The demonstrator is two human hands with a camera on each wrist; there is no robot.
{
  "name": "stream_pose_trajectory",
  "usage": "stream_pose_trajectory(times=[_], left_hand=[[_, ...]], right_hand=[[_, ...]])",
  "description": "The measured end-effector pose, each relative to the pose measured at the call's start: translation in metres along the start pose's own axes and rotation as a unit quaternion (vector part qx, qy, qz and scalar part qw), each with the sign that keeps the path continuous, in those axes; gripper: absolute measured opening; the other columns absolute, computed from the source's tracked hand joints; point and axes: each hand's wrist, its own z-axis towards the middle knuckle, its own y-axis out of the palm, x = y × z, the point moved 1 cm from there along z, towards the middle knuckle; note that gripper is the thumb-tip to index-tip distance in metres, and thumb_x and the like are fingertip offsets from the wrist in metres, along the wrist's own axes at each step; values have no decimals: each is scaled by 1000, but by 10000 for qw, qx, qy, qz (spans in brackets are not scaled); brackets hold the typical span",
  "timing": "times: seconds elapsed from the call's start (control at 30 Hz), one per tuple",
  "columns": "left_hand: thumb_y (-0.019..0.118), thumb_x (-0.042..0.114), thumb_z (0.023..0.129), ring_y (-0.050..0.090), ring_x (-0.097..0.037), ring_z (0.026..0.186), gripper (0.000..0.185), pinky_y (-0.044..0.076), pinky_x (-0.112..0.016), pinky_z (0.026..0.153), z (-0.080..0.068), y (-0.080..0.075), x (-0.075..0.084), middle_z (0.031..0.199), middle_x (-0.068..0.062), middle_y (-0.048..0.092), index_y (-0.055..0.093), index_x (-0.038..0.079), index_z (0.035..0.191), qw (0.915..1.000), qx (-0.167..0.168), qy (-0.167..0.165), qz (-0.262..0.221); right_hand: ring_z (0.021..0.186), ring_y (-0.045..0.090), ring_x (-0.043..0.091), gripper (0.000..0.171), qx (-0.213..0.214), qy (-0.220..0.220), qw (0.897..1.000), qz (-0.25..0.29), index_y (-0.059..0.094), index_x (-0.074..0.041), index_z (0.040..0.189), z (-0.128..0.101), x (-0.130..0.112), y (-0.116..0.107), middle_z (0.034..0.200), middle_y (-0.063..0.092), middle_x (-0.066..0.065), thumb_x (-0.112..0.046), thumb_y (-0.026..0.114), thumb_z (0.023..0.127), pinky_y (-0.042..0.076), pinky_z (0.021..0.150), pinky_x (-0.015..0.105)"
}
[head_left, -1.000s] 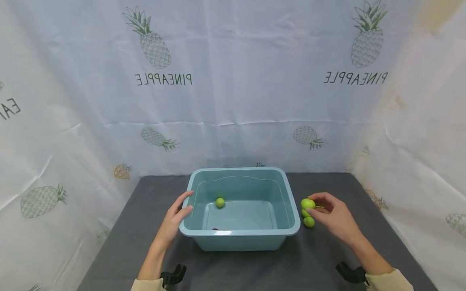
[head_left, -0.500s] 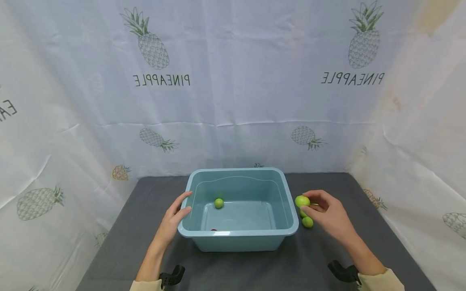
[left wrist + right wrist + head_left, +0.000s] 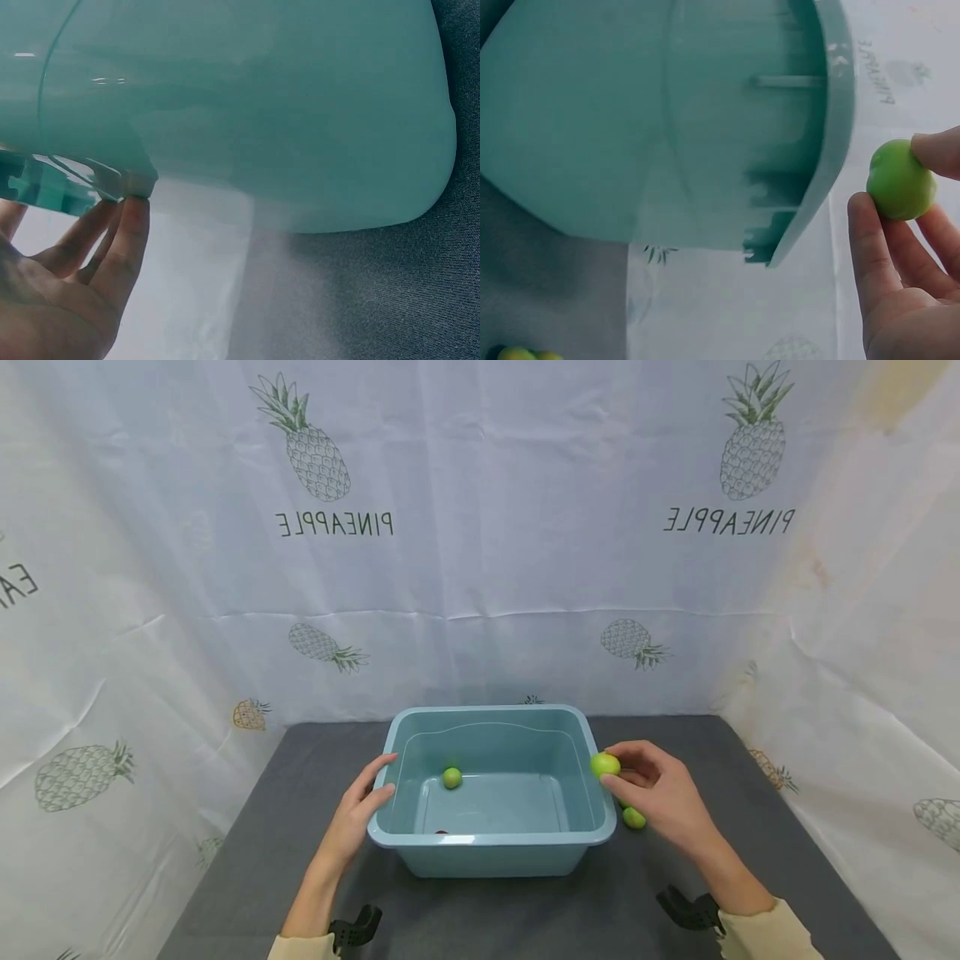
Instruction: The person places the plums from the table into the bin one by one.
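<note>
A light blue plastic tub stands in the middle of the dark grey table. One small green round fruit lies on its floor at the left. My right hand pinches another green fruit between thumb and fingers, right at the tub's right rim. The right wrist view shows that fruit just outside the rim. Two more green fruits lie on the table under my right hand. With straight fingers, my left hand rests against the tub's left rim; its fingertips touch the rim's underside.
White cloth printed with pineapples hangs behind and at both sides of the table. Grey table surface shows to the left, the right and in front of the tub. The remaining fruits also appear low in the right wrist view.
My right hand has lifted one green fruit off the small pile and carried it left and up to the tub's right rim. The left hand has stayed on the rim.
</note>
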Motion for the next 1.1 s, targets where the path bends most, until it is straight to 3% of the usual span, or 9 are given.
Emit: stream_pose_trajectory(times=[0.5,1.1], left_hand=[[50,22,108,18,-38,153,46,22,-66,112,1,-2,1,166,-15,22,44,17,153,10000,12,-17,-97],[51,23,107,25,-37,150,46,29,-64,108,3,0,-2,166,-14,24,44,18,153,9999,-22,-89,-118]], right_hand=[[101,70,13,36,-188,-119,9997,108,62,0,124,27,-32,14,119,63,17,-10,76,92,55,85,25],[104,68,21,35,-524,-460,9975,121,63,-4,124,64,-66,31,121,63,12,-9,75,92,55,87,29]])
